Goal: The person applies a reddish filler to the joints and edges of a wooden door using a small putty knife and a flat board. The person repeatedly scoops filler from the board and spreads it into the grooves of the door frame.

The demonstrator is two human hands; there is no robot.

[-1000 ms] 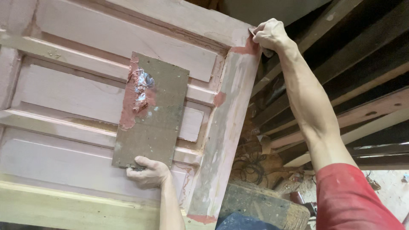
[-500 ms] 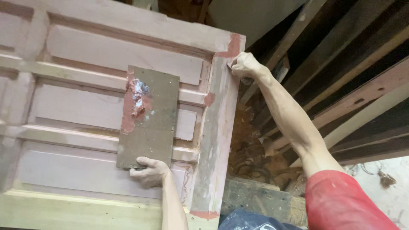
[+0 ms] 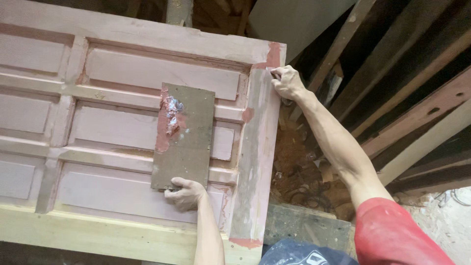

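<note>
1. Timber fills the right half of the frame: dark planks (image 3: 412,73) lean in a stack from upper middle down to the right edge, with wood scraps and debris (image 3: 301,172) piled in the gap below them.
2. Across the left and centre lies the pink panelled door (image 3: 113,73), its pale unpainted rail (image 3: 98,235) running along the bottom left.
3. My left hand (image 3: 186,194), lower centre, is closed on the bottom edge of a flat brown board (image 3: 184,137), thumb on top, holding it flat against the door panels. Red and grey putty (image 3: 169,115) is smeared along the board's upper left side.
4. My right hand (image 3: 287,83), upper centre, is curled with fingertips pressed on the door's right stile (image 3: 255,162), near the red-daubed corner; whether it grips anything small I cannot tell.
5. My left forearm rises straight from the bottom edge; my right arm stretches long from the red sleeve (image 3: 392,235) at lower right, diagonally up-left.
</note>
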